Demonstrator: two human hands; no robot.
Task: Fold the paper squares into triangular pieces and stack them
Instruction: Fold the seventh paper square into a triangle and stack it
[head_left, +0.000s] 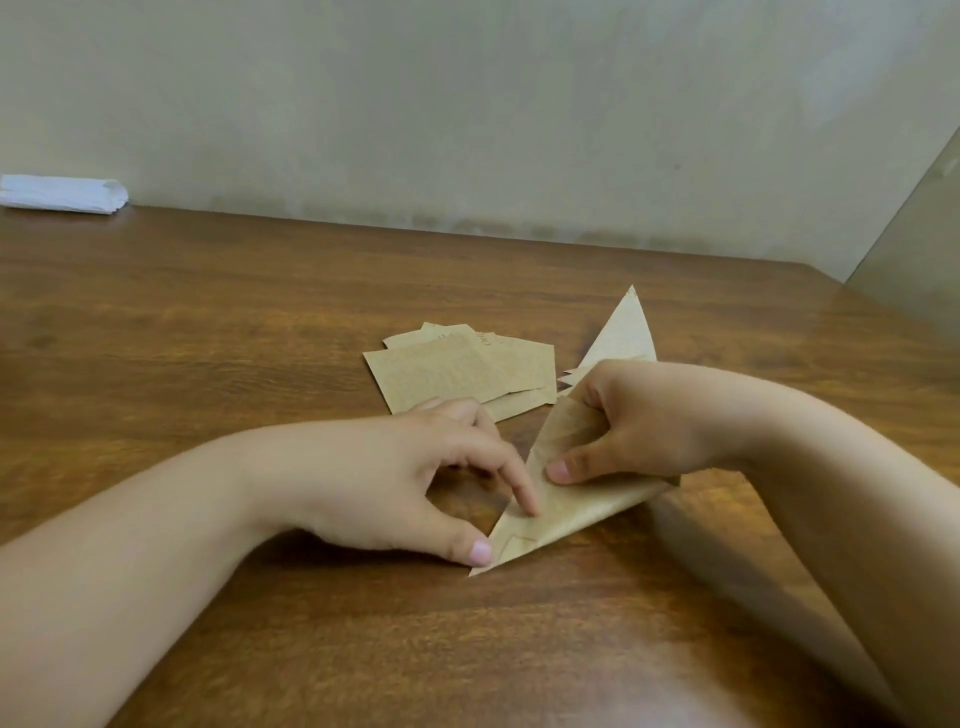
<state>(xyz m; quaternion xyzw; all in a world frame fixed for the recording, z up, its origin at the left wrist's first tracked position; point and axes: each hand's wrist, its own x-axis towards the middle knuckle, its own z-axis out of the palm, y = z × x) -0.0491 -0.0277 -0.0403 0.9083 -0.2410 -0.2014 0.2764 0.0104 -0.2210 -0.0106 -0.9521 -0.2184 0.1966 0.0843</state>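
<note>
On the wooden table (208, 338), bare toward its left and near edges, I see my left hand (415, 483) pressing a forefinger on the folded paper triangle (566, 509) while my right hand (639, 421) pinches its upper flap, just before the paper squares (457, 369) and the stacked triangles (623, 332).

Both forearms are bare to the frame's edge, with no sleeve showing. The left hand (415, 483) and right hand (639, 421) wear nothing; the fingers (519, 480) carry short, plain, unpainted nails.
</note>
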